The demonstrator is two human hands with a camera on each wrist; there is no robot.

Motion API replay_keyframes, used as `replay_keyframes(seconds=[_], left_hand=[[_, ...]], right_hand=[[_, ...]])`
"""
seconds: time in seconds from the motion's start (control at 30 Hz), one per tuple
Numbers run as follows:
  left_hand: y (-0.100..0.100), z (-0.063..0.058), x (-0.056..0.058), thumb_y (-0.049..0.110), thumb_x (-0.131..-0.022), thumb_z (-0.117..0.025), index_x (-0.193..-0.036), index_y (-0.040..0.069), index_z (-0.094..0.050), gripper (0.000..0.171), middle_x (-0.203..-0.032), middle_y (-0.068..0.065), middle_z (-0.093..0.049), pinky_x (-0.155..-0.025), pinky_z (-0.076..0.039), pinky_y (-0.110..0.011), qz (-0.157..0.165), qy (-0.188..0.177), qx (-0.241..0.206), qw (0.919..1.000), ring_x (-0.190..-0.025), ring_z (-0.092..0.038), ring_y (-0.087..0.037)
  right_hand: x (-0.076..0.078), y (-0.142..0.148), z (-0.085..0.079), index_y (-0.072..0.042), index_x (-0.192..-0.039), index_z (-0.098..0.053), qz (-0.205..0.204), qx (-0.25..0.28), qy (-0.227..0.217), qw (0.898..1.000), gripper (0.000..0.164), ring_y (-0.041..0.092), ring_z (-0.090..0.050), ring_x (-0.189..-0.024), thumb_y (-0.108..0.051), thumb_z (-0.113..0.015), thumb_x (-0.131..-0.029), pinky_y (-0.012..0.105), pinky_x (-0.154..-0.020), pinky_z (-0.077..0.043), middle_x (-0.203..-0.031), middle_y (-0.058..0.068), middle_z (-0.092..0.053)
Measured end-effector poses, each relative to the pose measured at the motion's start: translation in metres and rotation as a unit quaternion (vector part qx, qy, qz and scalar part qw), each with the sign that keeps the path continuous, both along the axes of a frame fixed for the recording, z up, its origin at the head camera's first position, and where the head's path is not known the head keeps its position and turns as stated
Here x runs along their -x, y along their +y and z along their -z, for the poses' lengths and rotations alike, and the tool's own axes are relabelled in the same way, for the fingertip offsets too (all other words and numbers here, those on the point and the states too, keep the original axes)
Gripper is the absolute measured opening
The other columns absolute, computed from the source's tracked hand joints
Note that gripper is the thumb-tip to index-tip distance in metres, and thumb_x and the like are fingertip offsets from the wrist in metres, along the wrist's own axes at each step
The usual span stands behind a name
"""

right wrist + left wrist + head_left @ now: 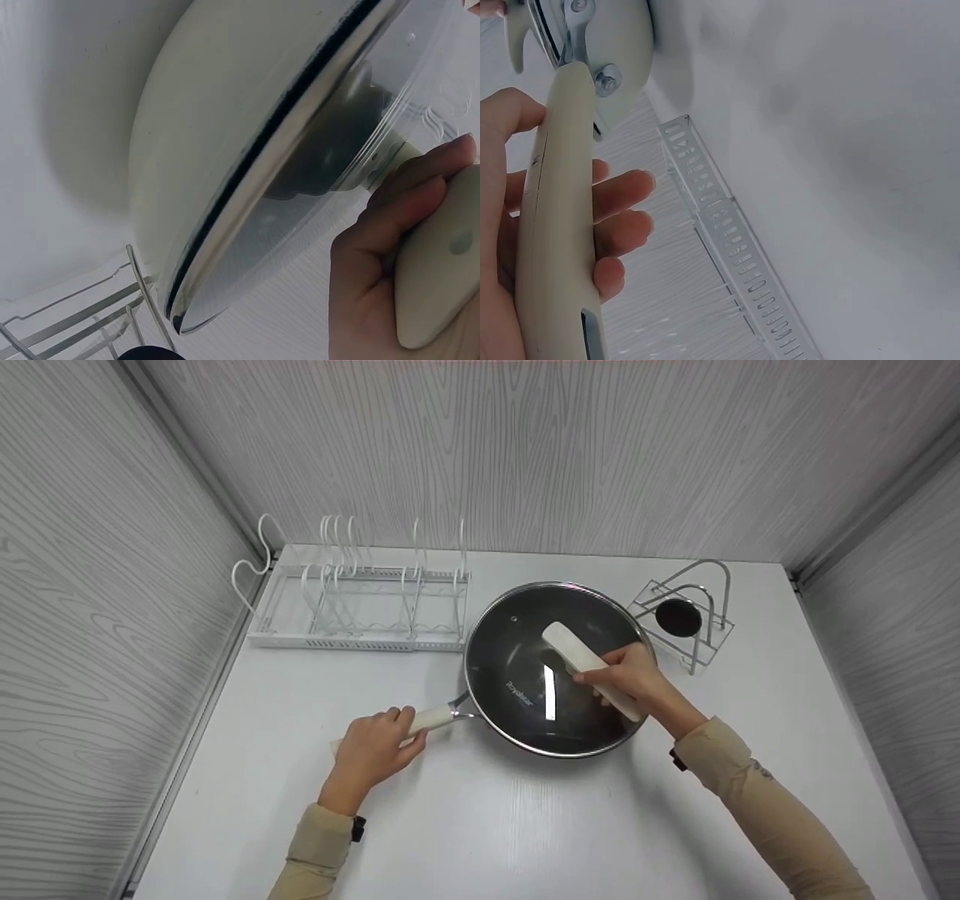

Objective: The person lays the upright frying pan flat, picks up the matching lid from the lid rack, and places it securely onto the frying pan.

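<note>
A cream-coloured wok (202, 112) is covered by a glass lid (517, 649) with a metal rim, printed "Royalstar". My left hand (373, 746) grips the wok's long cream handle (431, 721); in the left wrist view its fingers (622, 193) curl round the far side of that handle. On top of the lid is a long cream lid handle (568, 643), held between the thumb and fingers of my right hand (632, 673). From the right wrist view the lid lies along the wok's rim, and my palm partly hides the lid handle.
A white wire dish rack (337, 643) with upright loops stands at the back left of the white table (480, 825). Close to the wok's right side is a small silver wire stand (726, 592) with a dark round disc (679, 618). Grey wood-grain panels enclose the back and sides.
</note>
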State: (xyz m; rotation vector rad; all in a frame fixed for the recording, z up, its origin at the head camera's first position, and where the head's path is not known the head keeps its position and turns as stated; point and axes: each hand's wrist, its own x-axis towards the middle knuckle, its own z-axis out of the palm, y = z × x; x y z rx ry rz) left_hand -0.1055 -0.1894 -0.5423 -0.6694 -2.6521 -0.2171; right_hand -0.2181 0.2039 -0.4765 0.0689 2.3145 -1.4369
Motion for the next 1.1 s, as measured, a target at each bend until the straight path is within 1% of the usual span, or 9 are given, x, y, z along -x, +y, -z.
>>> replay_keyframes(seconds=[0.13, 0.33, 0.47, 0.7, 0.97, 1.1], left_hand=[[-0.0004, -0.0010, -0.0006, 0.030, -0.088, -0.071, -0.091, 0.005, -0.063, 0.026, -0.064, -0.003, -0.057, -0.039, -0.037, -0.026, -0.001, 0.004, 0.001, 1.0000, -0.049, -0.039, -0.009], [-0.0007, 0.0009, -0.0020, 0.031, -0.088, -0.071, -0.091, 0.007, -0.062, 0.026, -0.064, -0.002, -0.057, -0.039, -0.035, -0.024, -0.011, 0.006, 0.006, 0.9999, -0.049, -0.037, -0.008], [0.0004, 0.0009, -0.0022, 0.032, -0.088, -0.072, -0.091, 0.008, -0.062, 0.026, -0.065, -0.003, -0.057, -0.039, -0.037, -0.024, -0.014, 0.010, 0.008, 0.9998, -0.048, -0.039, -0.008], [0.0025, -0.0013, 0.0001, 0.035, -0.091, -0.070, -0.096, 0.008, -0.063, 0.028, -0.067, -0.003, -0.058, -0.040, -0.039, -0.028, -0.022, -0.016, 0.009, 0.9996, -0.048, -0.042, -0.011], [0.0030, -0.0027, 0.0001, 0.039, -0.093, -0.068, -0.097, 0.007, -0.062, 0.033, -0.068, -0.005, -0.057, -0.040, -0.040, -0.029, -0.032, -0.018, 0.025, 0.9990, -0.049, -0.043, -0.013], [0.0022, -0.0013, -0.0003, 0.040, -0.093, -0.068, -0.096, 0.007, -0.062, 0.034, -0.067, -0.004, -0.056, -0.040, -0.039, -0.029, -0.035, -0.024, 0.028, 0.9987, -0.048, -0.042, -0.013]], right_hand=[[0.0000, 0.0004, 0.0016, 0.006, -0.095, -0.072, -0.017, -0.016, 0.007, 1.000, 0.041, 0.017, -0.063, -0.051, -0.027, -0.087, -0.075, 0.029, -0.048, -0.054, -0.067, 0.010, -0.068], [-0.0033, 0.0024, 0.0044, 0.003, -0.100, -0.068, -0.073, -0.055, 0.026, 0.995, 0.044, 0.020, -0.064, -0.059, -0.035, -0.080, -0.083, 0.030, -0.053, -0.054, -0.079, 0.012, -0.067], [-0.0034, 0.0036, 0.0057, 0.003, -0.101, -0.065, -0.091, -0.078, 0.036, 0.992, 0.046, 0.021, -0.063, -0.061, -0.039, -0.077, -0.085, 0.031, -0.053, -0.053, -0.082, 0.015, -0.067], [-0.0037, 0.0059, 0.0051, 0.001, -0.100, -0.063, -0.103, -0.097, 0.036, 0.989, 0.048, 0.021, -0.061, -0.060, -0.043, -0.075, -0.086, 0.032, -0.052, -0.052, -0.081, 0.017, -0.067], [-0.0054, 0.0053, 0.0067, 0.001, -0.099, -0.064, -0.096, -0.091, 0.039, 0.990, 0.047, 0.023, -0.062, -0.060, -0.043, -0.075, -0.085, 0.032, -0.052, -0.053, -0.082, 0.021, -0.066], [-0.0046, 0.0036, 0.0075, 0.002, -0.099, -0.064, -0.094, -0.090, 0.036, 0.991, 0.047, 0.023, -0.062, -0.059, -0.041, -0.075, -0.086, 0.032, -0.052, -0.053, -0.081, 0.020, -0.066]])
